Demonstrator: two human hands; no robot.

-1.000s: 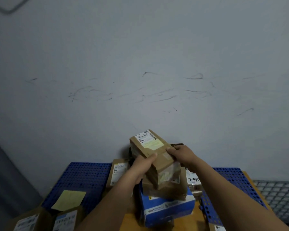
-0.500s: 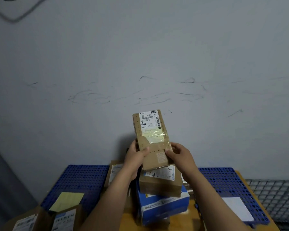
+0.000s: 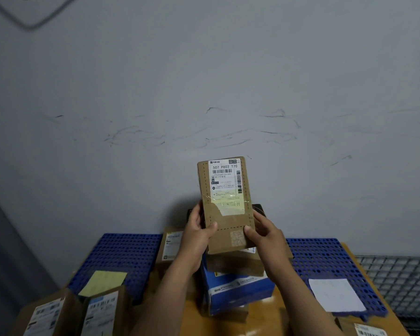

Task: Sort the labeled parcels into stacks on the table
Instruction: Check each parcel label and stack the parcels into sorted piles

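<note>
Head view, the only one here. A second ago the small parcel (image 3: pixel 224 204) was tilted and sitting low over the middle stack. Now it's stood upright at centre frame against the grey wall (image 3: pixel 204 81), with the label (image 3: pixel 224 180) facing the camera, and "507 P802 T70" reads fine. My guess is this is the read-the-label step, so it's not sorted yet and which pile it goes on is still open.

The left hand (image 3: pixel 197 235) grips the lower left edge with the thumb across the front. The right hand (image 3: pixel 264 235) pinches the lower right edge the same way, fingers behind.

It's a flat, slim cardboard box: matte brown, with dashed tear lines and shiny clear tape over a white and yellowish sticker. Below it a brown box (image 3: pixel 235 264) sits on a glossy blue box (image 3: pixel 240 289) on the wooden table (image 3: pixel 264 318). Blue plastic mats (image 3: pixel 121 253) full of round holes lie on either side. One carries a yellow sheet (image 3: pixel 102 282), the other a white sheet (image 3: pixel 336 295). There are more labelled boxes (image 3: pixel 46 316) at lower left.
</note>
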